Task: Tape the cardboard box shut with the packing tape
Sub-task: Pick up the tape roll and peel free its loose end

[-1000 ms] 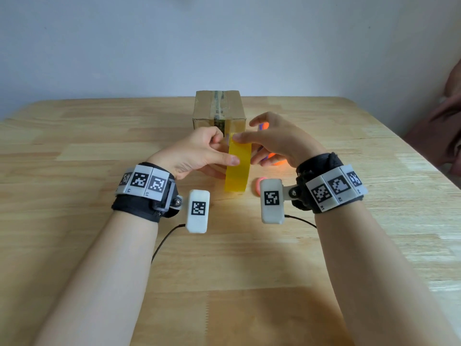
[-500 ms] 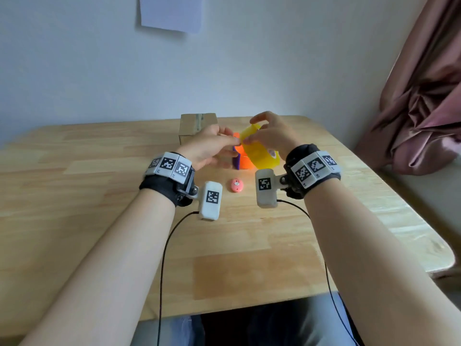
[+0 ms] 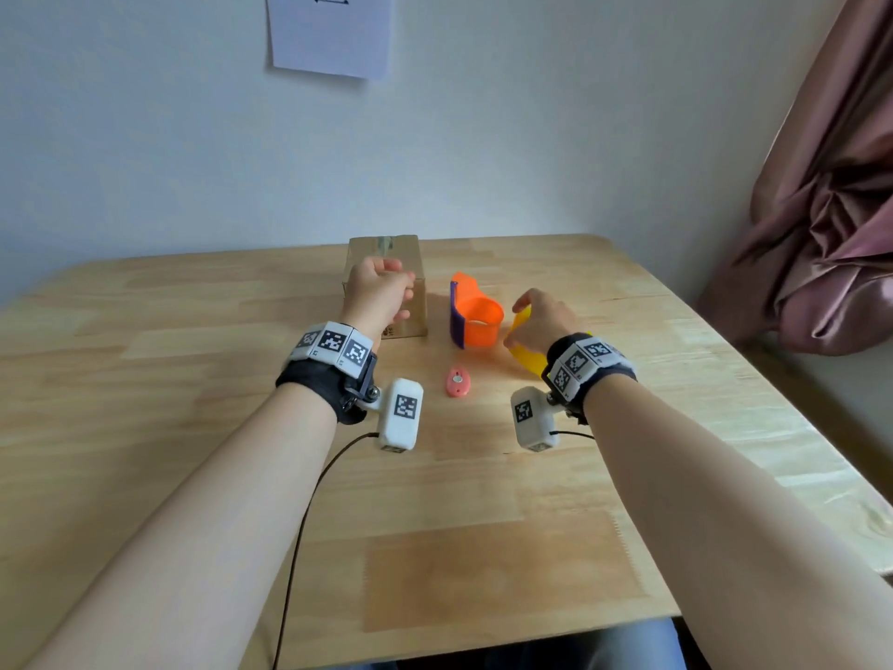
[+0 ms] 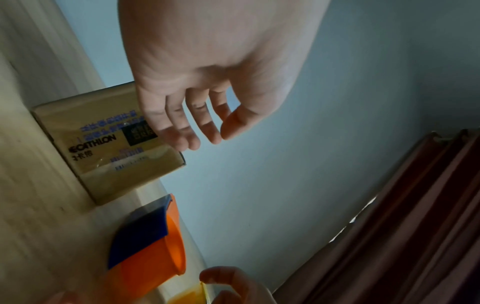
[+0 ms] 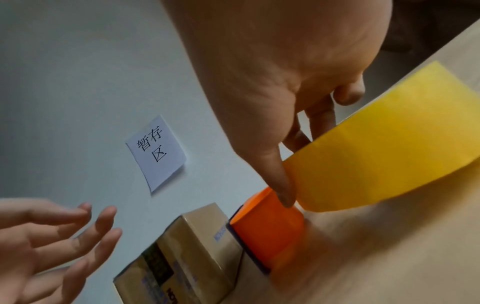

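1. Lying nearest on the table [image 3: 483,548] is a small pink oval object [image 3: 458,381].
2. Right hand [image 3: 540,321] has its grip pinched on the yellow packing tape [image 3: 524,353], held low over the table.
3. Orange tape dispenser [image 3: 476,316] stands between both hands.
4. Left hand [image 3: 379,295] hovers with fingers loosely spread, holding nothing.
5. Cardboard box [image 3: 386,256] sits farthest, just beside the dispenser, under the left hand.

Pale room with a wooden tabletop

A light wood tabletop [image 3: 531,548] stood against a plain, pale bluish-white wall [image 3: 531,137]. A white paper sheet [image 3: 331,36] hung on that wall, printed with what looked like Chinese characters. Dusky pink curtain [image 3: 831,224] fabric bunched at the right.
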